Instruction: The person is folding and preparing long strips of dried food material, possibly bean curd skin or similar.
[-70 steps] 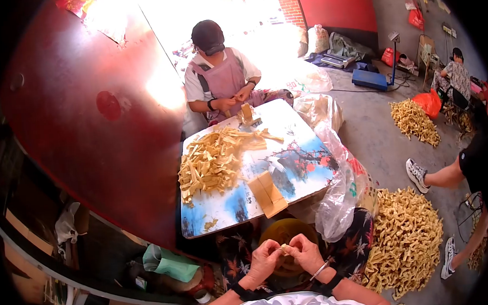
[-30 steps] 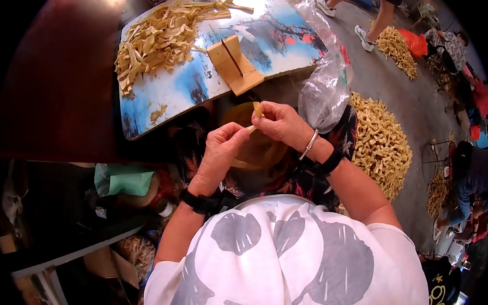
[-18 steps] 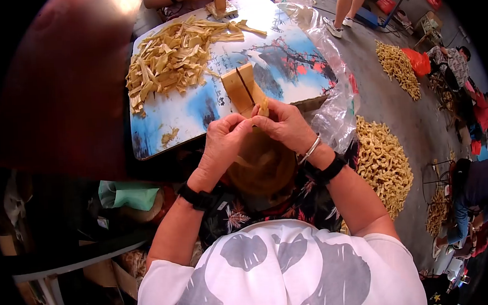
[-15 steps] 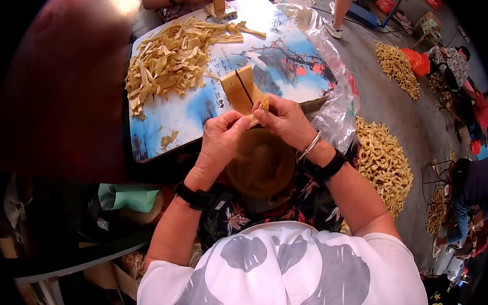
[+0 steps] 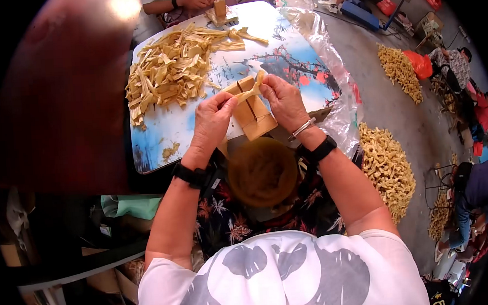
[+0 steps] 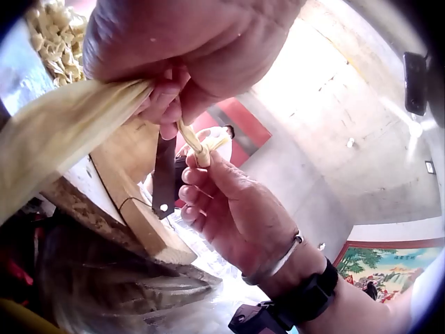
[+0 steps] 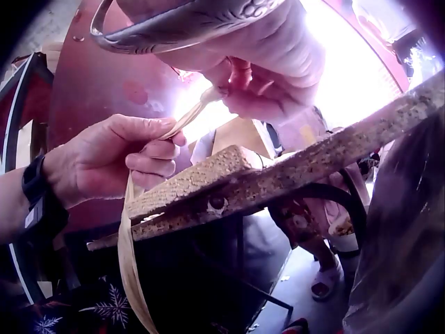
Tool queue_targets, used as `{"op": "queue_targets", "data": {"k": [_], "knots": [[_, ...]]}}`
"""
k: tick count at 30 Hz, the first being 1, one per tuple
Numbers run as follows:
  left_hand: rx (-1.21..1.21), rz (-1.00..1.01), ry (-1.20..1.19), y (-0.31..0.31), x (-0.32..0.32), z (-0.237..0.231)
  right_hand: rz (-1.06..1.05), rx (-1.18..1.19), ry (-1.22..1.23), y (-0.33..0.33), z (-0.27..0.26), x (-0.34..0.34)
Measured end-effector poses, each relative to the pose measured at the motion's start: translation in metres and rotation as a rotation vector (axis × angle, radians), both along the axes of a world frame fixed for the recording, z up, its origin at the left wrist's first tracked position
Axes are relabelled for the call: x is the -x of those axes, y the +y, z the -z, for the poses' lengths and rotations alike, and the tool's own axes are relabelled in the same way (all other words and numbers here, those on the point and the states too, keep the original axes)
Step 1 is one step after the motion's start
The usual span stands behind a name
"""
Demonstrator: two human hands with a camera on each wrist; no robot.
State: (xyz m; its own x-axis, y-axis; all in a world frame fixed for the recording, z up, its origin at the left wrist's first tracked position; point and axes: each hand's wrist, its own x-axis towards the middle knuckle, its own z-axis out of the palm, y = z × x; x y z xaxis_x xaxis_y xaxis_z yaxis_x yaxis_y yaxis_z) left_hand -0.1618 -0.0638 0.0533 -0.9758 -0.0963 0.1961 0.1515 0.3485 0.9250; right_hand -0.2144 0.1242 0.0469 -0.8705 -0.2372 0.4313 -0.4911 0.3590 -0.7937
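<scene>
Above the near edge of the painted table [image 5: 187,122], both hands hold a pale yellow, flat, pliable strip [image 5: 247,94]. My left hand [image 5: 213,120] pinches it between thumb and fingers, and a long tail of the strip [image 7: 129,261] hangs below that hand. At the other end my right hand [image 5: 286,101] pinches a small knot [image 6: 202,156] with thumb and fingertip. Under the stretched strip lies a wooden block [image 5: 256,124] with an upright metal blade [image 6: 164,177] fixed in it. A yellow-brown basin [image 5: 230,181] sits below, between the knees.
A pile of similar strips [image 5: 168,68] covers the table's left side. Clear plastic [image 5: 339,117] drapes over its right edge. On the floor at right is a large heap of knotted pieces [image 5: 386,172]. Another person's hands [image 5: 194,1] are across the table, beside a second block [image 5: 220,9].
Both hands have moved forward from over the basin to above the wooden block. They have drawn apart, and the strip is now stretched between them with a knot at the right end.
</scene>
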Motion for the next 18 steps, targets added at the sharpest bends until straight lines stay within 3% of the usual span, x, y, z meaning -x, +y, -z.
{"op": "queue_targets", "data": {"k": [2,8,11,14,18], "knots": [[0.063,-0.011,-0.008,0.0,0.002,0.003,0.048,-0.036,0.094,0.0,0.012,0.002],[0.055,-0.008,-0.013,0.001,0.0,0.01,0.047,-0.008,-0.076,0.003,0.007,-0.014],[0.061,-0.037,-0.005,0.002,-0.001,0.003,0.056,-0.063,0.041,0.004,0.0,-0.016],[0.055,-0.035,-0.001,0.002,-0.002,0.002,-0.034,0.108,-0.163,0.002,0.0,-0.015],[0.008,-0.048,0.036,0.008,-0.002,0.005,-0.085,0.06,-0.249,0.002,-0.016,-0.013]]}}
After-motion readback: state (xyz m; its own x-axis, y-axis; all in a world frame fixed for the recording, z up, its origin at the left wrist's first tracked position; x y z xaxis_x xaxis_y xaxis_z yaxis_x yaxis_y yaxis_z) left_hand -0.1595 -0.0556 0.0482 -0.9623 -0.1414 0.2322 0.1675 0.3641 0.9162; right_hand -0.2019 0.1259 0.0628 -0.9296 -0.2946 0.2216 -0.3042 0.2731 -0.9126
